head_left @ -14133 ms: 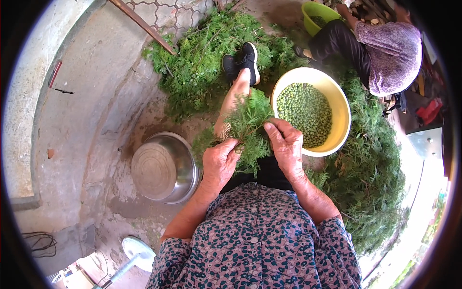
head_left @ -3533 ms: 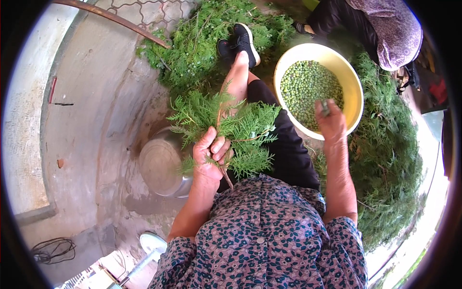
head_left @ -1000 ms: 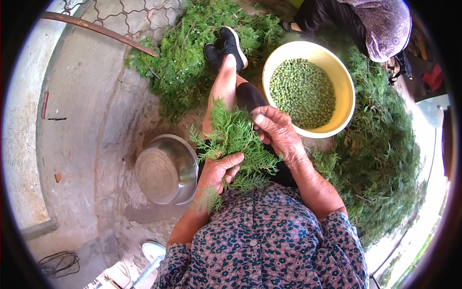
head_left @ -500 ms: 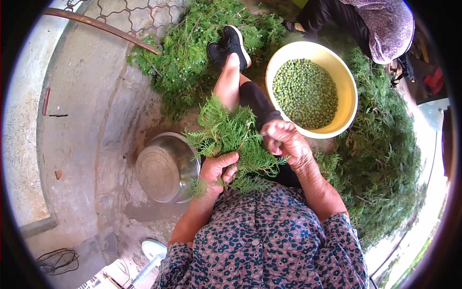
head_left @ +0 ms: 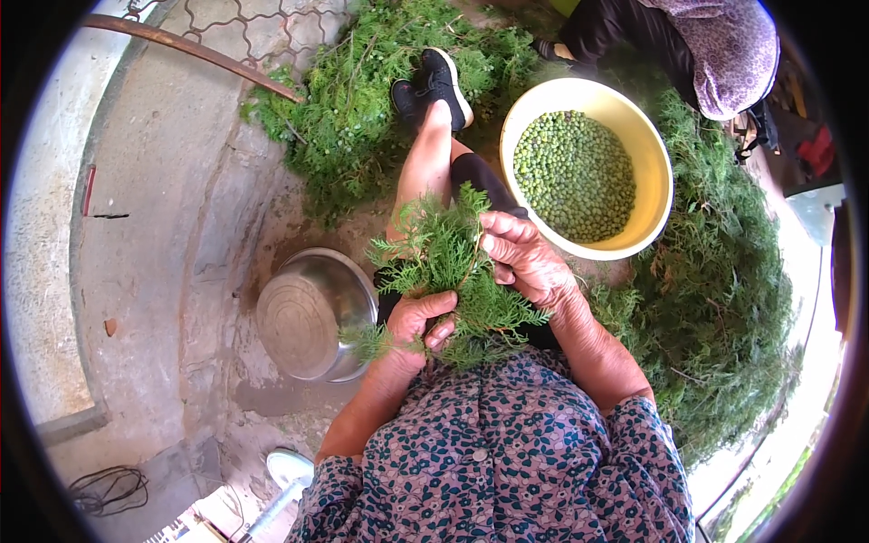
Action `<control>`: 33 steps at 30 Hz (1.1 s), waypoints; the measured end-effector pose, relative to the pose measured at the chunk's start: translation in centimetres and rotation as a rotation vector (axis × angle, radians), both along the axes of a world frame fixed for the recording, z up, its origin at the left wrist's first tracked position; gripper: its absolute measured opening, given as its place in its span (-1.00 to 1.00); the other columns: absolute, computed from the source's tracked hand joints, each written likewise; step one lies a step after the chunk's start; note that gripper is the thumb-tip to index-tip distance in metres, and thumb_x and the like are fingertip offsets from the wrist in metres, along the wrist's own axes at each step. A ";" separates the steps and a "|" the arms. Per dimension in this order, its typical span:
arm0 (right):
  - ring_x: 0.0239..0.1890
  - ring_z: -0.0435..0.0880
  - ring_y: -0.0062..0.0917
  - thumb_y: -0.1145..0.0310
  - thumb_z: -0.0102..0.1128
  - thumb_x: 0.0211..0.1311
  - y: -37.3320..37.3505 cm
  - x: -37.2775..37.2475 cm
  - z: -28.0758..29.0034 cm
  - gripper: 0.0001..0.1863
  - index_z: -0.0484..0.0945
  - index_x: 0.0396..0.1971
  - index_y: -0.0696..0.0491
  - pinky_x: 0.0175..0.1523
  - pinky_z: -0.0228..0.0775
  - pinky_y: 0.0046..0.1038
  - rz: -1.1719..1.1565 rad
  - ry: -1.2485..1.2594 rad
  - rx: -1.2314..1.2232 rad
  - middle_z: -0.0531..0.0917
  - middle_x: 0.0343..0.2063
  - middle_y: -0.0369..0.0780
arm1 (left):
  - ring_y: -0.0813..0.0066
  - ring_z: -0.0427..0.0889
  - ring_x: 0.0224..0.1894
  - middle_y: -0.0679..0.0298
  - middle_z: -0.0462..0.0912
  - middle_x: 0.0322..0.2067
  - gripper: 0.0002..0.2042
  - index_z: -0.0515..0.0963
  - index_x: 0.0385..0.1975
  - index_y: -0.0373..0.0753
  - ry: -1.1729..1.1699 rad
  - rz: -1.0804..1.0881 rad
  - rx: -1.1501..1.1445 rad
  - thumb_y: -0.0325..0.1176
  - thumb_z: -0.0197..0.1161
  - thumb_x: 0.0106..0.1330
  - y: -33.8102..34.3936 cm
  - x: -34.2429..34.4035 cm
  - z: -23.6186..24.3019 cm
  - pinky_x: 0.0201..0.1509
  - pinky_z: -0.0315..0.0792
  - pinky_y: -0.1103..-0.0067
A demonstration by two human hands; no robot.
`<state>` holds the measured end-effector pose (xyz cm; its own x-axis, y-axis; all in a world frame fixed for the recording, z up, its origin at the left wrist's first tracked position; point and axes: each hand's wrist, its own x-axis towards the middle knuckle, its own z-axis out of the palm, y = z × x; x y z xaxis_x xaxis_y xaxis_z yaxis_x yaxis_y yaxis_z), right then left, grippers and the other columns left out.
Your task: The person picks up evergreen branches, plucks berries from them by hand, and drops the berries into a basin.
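Observation:
My left hand (head_left: 415,324) is closed round the lower part of a leafy evergreen branch (head_left: 444,258) with flat, scaly green sprays, held over my lap. At the branch's upper right edge, my right hand (head_left: 529,261) pinches the foliage with thumb and fingertips; anything small between them is hidden. Beyond the right hand stands a yellow tub (head_left: 659,195), partly filled with small round green cones (head_left: 575,176).
Cut evergreen branches lie heaped ahead (head_left: 339,136) and along the right (head_left: 715,335). An overturned metal basin (head_left: 303,317) is on the floor to the left, near a concrete wall (head_left: 136,271). Another person (head_left: 715,54) sits at the far right, beyond the tub.
My right hand has moved left and slightly up from beside the branch to its foliage, and its fingers now pinch there. The branch and left hand have shifted slightly right.

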<state>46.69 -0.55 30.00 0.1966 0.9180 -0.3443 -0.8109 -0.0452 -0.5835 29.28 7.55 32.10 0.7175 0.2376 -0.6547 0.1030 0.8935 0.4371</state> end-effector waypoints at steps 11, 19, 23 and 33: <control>-0.74 0.24 -0.83 0.44 0.19 0.13 0.3 -0.1 -0.8 -0.94 0.55 -0.39 0.06 -0.67 0.04 -0.77 -0.213 -0.417 -0.078 0.48 -0.67 -0.44 | 0.65 0.21 -0.88 0.37 0.37 -0.80 -0.81 0.46 -0.32 -0.22 0.105 0.028 0.019 -0.33 0.26 0.12 0.1 0.1 0.4 -0.85 0.03 0.72; -0.71 0.29 -0.77 0.54 0.06 0.16 0.0 1.8 -0.7 -0.95 0.47 -0.37 0.11 -0.67 0.07 -0.73 -0.402 -0.312 -0.143 0.50 -0.57 -0.34 | 0.65 0.24 -0.85 0.35 0.38 -0.75 -0.85 0.47 -0.34 -0.20 0.052 0.130 0.073 -0.36 0.25 0.13 0.6 -0.2 0.1 -0.84 0.07 0.72; -0.61 0.38 -0.67 0.56 0.04 0.06 -0.4 1.3 -0.3 -0.88 0.47 -0.36 0.11 -0.61 0.15 -0.73 -0.186 0.089 0.109 0.54 -0.40 -0.19 | 0.62 0.20 -0.90 0.37 0.34 -0.84 -0.77 0.45 -0.25 -0.30 -0.045 0.153 -0.005 -0.30 0.17 0.19 0.8 -0.3 -0.9 -0.84 0.09 0.70; -0.30 0.55 -0.71 0.53 0.15 0.13 0.3 -1.3 0.3 -0.79 0.55 -0.21 0.18 -0.18 0.45 -0.65 -0.035 -0.214 0.120 0.60 -0.29 -0.34 | 0.67 0.20 -0.85 0.39 0.39 -0.75 -0.83 0.48 -0.32 -0.23 0.011 0.108 -0.006 -0.35 0.24 0.14 0.4 0.6 -0.4 -0.82 0.01 0.71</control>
